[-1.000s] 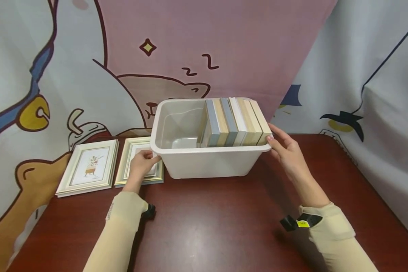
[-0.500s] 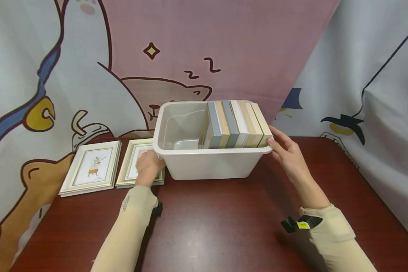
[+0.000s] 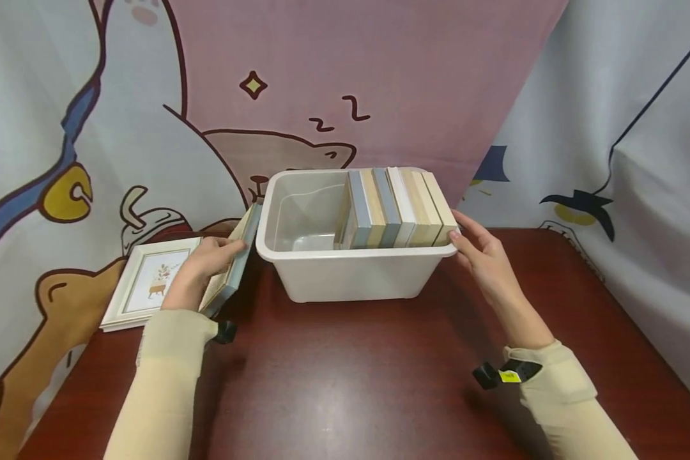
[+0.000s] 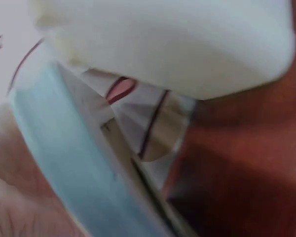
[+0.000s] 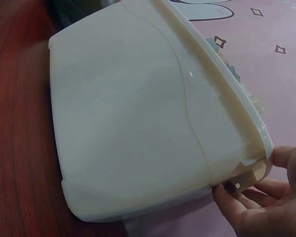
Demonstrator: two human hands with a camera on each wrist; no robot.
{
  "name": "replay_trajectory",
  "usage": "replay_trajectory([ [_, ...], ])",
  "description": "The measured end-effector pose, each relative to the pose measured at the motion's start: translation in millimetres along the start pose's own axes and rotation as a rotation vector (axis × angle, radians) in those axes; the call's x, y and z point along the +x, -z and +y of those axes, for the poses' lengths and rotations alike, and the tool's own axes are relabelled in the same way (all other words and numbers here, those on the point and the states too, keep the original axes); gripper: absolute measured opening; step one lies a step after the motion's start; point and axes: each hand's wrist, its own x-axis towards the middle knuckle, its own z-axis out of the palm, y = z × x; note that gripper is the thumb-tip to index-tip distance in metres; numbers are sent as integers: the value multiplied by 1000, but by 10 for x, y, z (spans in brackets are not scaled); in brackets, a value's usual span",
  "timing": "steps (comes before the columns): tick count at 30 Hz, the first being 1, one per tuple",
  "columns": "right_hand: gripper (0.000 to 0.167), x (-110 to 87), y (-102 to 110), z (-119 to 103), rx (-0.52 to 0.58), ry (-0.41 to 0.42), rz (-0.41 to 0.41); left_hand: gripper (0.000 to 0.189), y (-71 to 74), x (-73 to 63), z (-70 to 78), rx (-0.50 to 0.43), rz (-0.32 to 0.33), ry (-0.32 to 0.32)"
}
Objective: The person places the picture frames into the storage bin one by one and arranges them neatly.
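My left hand (image 3: 204, 265) grips a picture frame (image 3: 238, 268) with a cream front and a pale blue side. The frame is tilted up on edge, left of the white plastic bin (image 3: 356, 278). Close up in the left wrist view, the pale blue side of the frame (image 4: 74, 153) is blurred, with the palm behind it. My right hand (image 3: 485, 265) holds the bin's right rim, thumb on top and fingers underneath, as the right wrist view shows at the bin corner (image 5: 254, 168). Several blue, white and cream frames (image 3: 399, 211) stand on edge in the bin's right part.
Another cream picture frame (image 3: 144, 281) with a plant print lies flat at the left, partly covered by my left arm. The dark red table (image 3: 345, 377) spreads in front of the bin. A cartoon-printed curtain (image 3: 414, 76) hangs close behind.
My left hand has moved left from the bin's side. The frame that lay flat there is now in its grip, lifted and tilted on edge. The right hand stays on the rim.
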Motion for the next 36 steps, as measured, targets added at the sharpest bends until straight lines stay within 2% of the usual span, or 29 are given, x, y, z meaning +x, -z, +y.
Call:
replay_trajectory([
  [4,62,-2,0,8,6,1,0,58,212,-57,-64,-194,-85,21],
  [7,62,1,-10,9,18,3,-5,68,338,-98,-151,-289,-101,13],
  [10,62,6,-15,8,24,1,-5,71,441,-137,-232,-319,-84,7],
  [12,62,11,-14,6,25,1,-5,69,481,-166,-253,-300,-51,-17],
  [16,62,16,-7,2,21,5,-6,59,502,-227,-226,-191,42,-101],
  [21,61,5,0,11,11,5,-5,54,472,-285,-193,2,121,-143],
  [25,61,-7,2,18,6,3,-3,61,401,-296,-196,96,255,-172],
  [30,61,7,-5,20,-10,4,-6,59,355,-374,-172,145,482,-162],
  [34,60,6,-4,17,-14,8,2,52,342,-468,-77,104,647,-163],
  [36,60,3,-2,18,-11,10,1,50,329,-519,0,49,727,-193],
])
